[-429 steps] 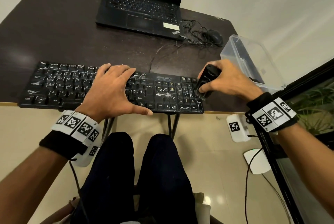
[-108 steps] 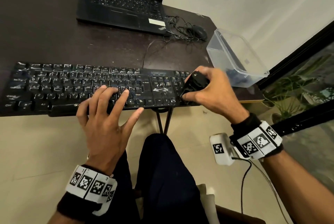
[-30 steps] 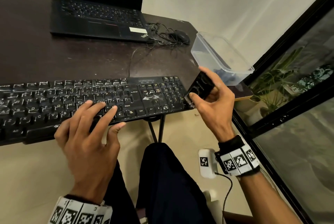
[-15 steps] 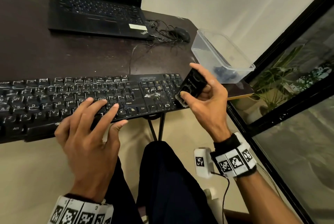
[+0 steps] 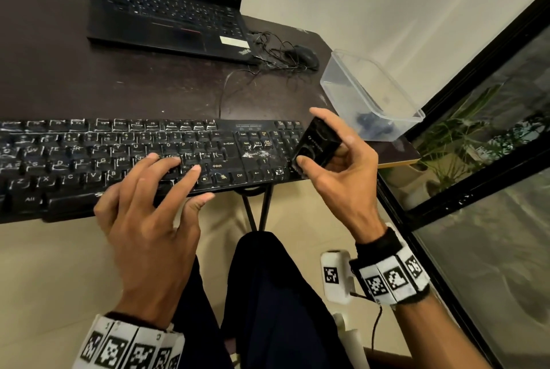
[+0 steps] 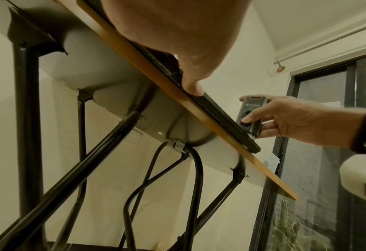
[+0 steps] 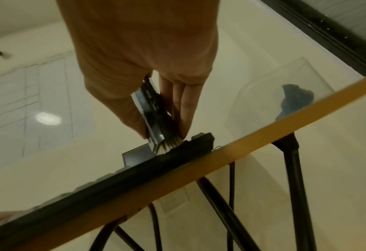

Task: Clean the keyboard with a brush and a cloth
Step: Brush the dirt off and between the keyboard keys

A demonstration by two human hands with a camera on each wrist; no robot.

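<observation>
A black keyboard [image 5: 125,157] lies along the table's front edge, with white dust near its arrow keys. My left hand [image 5: 154,208] rests flat on its lower keys, fingers straight, thumb at the front rim. My right hand [image 5: 339,172] pinches a small black brush [image 5: 317,145] at the keyboard's right end. In the right wrist view the brush [image 7: 156,122] points its bristles down onto the keyboard [image 7: 186,147] corner. The left wrist view shows the brush [image 6: 250,113] above the keyboard [image 6: 220,118] edge. A dark blue cloth [image 5: 372,124] lies in a clear plastic box [image 5: 387,83].
A black laptop [image 5: 166,8] stands open at the back of the dark table [image 5: 89,86], with a mouse [image 5: 303,56] and tangled cable beside it. A black-framed glass door [image 5: 476,160] runs close along the right. My legs are under the table edge.
Over the last second my right hand has brought the brush slightly left and down onto the keyboard's right end. The left hand stays on the keys.
</observation>
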